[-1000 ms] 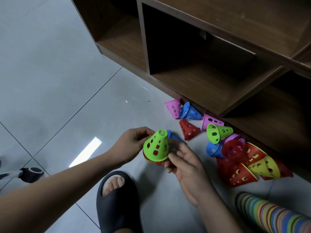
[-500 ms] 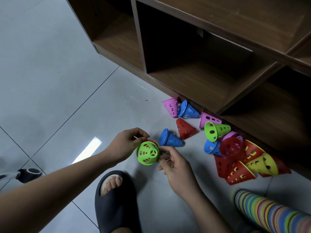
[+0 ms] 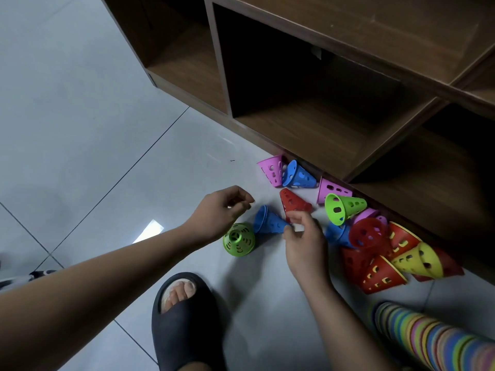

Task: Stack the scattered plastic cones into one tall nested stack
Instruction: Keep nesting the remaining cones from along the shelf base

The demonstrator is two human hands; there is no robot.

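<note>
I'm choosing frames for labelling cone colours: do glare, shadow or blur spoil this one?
Head view: one bright glare patch on the floor, clear of any cone; head view: the shelf unit's compartments sink into deep shadow, dimming the red cones at its foot; head view: the left hand has slightly smeared fingertips, while the green cone beside it is sharp.

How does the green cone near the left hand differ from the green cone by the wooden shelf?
The near green cone stands upright on its wide rim, narrow top toward the camera; the far green cone lies on its side, showing its open mouth. The near green cone has only a blue cone beside it; the far green cone rests among other cones by the shelf. Both are bright green, with holes.
</note>
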